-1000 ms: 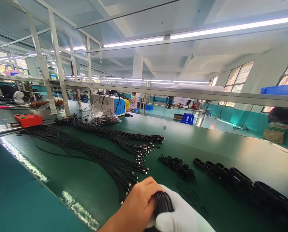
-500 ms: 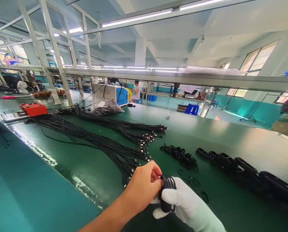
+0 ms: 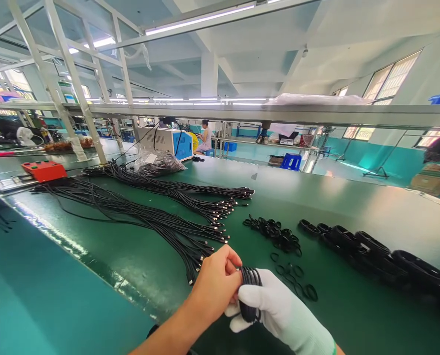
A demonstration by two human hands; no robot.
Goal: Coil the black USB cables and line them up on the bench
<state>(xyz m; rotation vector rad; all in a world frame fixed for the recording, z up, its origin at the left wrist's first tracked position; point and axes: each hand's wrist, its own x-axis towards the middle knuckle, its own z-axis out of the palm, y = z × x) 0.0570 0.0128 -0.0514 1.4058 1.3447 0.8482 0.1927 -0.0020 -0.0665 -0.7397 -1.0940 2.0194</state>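
A coiled black cable [image 3: 250, 279] is upright in my white-gloved right hand [image 3: 269, 298], the gloved thumb pressed across its side. My bare left hand [image 3: 218, 278] is closed at the coil's left edge, thumb and index finger pinching it; exactly what lies between the fingertips is partly hidden. Just beyond the left hand, long black cables [image 3: 146, 212] lie in bundles with their metal plug ends toward me. Small black bands [image 3: 275, 229] form a loose pile ahead of the right hand, and several thin loops [image 3: 297, 271] lie scattered closer to it.
Finished-looking coils of black cable [image 3: 367, 246] run in a row along the right of the green table [image 3: 338, 197]. On the left sits a red device [image 3: 45, 171]. Behind the bundles are a plastic bag [image 3: 156, 162] and a blue-and-white machine [image 3: 183, 143]. A person [image 3: 205, 135] sits farther back.
My view has shifted slightly, and both hands with the coil appear a little farther left in the picture. Their grip looks nearly the same.
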